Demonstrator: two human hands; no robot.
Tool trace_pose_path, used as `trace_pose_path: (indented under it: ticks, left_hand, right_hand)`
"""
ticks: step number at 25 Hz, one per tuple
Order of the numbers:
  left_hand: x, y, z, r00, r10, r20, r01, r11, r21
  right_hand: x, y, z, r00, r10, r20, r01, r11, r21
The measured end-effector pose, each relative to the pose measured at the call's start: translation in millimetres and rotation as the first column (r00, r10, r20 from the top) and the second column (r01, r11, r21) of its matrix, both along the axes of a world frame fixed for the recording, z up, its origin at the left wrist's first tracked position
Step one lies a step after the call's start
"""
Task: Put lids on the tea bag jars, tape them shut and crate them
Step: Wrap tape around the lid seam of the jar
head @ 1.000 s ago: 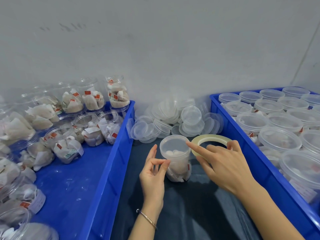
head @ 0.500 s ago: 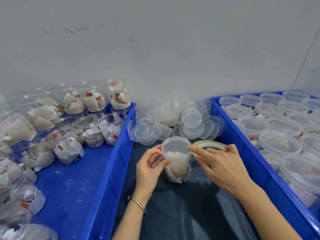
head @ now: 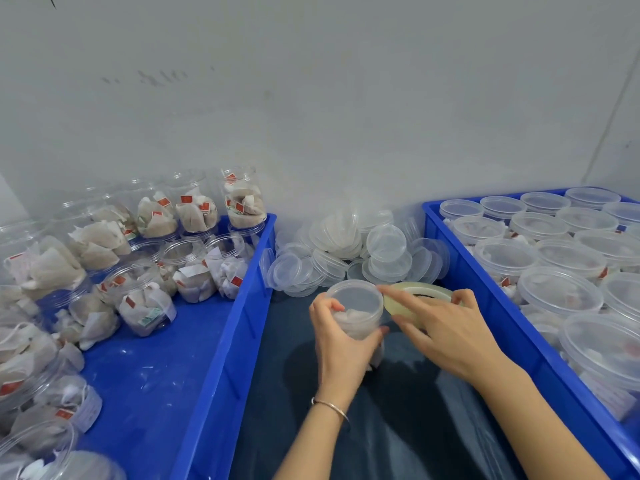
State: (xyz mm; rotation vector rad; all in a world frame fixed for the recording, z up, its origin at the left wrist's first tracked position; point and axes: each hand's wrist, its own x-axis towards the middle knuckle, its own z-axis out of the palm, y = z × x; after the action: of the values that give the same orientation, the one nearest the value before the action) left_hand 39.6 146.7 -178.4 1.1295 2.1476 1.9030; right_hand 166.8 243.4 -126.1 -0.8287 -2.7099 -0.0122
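Your left hand (head: 341, 344) grips the lidded jar (head: 356, 313) on the dark table (head: 398, 427) between the crates; your right hand (head: 446, 334) pinches the tape roll (head: 420, 292) against the lid's rim. If the jar twists in your hold, the tape may wrinkle or miss the seam.

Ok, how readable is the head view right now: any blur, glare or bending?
Head view: even, soft light. The jar gripped by the left hand is sharp. The right hand holds the tape roll. The wide lens bows the blue crate edge.
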Motion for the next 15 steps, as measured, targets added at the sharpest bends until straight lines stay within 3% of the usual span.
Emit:
trace_pose_path:
  ticks: [6, 10, 15]
  left_hand:
    - [-30.4, -7.3, 8.8, 0.984, -0.107, 0.141, 0.123, 0.986, -0.109]
    - [-56.6, -16.9, 12.9, 0.919, -0.277, 0.280, 0.301, 0.952, -0.047]
    - [-68.6, -27.3, 10.5, 0.825, -0.480, 0.298, 0.517, 0.854, -0.058]
  right_hand:
    - [14.0, 11.2, -5.3, 0.993, -0.107, 0.041, 0.111, 0.988, -0.107]
    - [17.5, 24.1, -7.7, 0.989, -0.143, 0.050, 0.150, 0.968, -0.200]
    - [5.4, 46.1, 9.1, 0.990, -0.093, 0.101, 0.123, 0.928, -0.351]
